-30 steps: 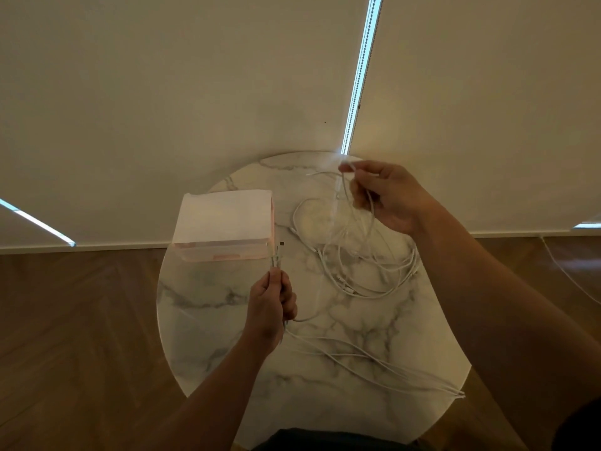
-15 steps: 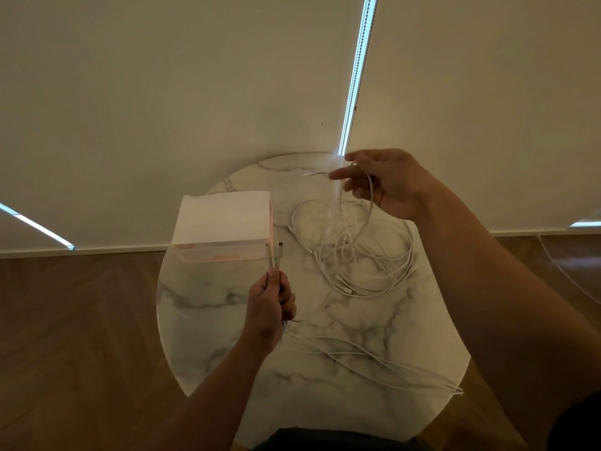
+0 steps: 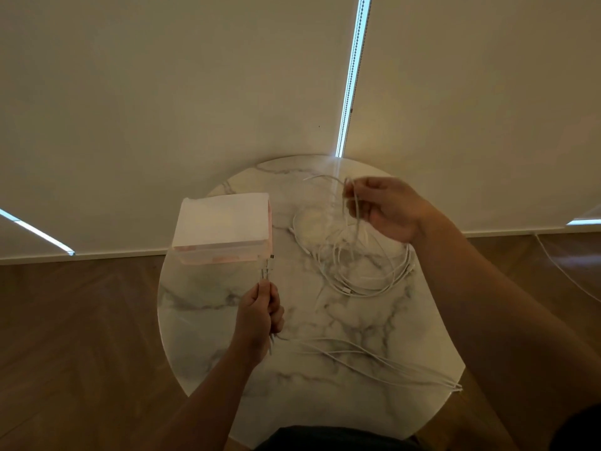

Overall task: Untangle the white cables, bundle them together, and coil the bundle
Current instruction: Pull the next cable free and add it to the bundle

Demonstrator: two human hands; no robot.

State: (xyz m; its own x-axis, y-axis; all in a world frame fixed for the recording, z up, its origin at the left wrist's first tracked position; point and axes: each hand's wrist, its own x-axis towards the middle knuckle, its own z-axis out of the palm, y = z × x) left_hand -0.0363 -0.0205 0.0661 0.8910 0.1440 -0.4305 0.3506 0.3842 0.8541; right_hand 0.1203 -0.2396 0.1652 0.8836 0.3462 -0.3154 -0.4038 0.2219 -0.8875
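- White cables (image 3: 357, 265): most sit as a loose tangle of loops on the right-centre of the round marble worktop (image 3: 208, 320). Several connector ends poke out of the pile, so the untangle step looks unfinished.
- A second group of strands (image 3: 374, 356) runs nearly straight from centre frame to the worktop's lower-right edge. They lie roughly parallel, probably the part already sorted.
- Left hand (image 3: 260, 310), centre frame: closed in a pinch on a few cable ends, plugs (image 3: 268, 265) pointing up and roughly level. Likely held so to keep the ends aligned as the bundle's start; the straight strands trail out below this hand.
- Right hand (image 3: 387, 209), upper right of centre, raised over the tangle: fingers closed on a few strands, which hang from it into the pile. Lifting probably lets the loops drop apart and shows where they cross.
- One strand arcs left from the right hand, above the worktop's far edge.
- White box with pinkish side (image 3: 224, 226) sits left of the tangle, just beyond the left hand's plugs; contact with them unclear.
- Judgement: early to mid task; no coil started.
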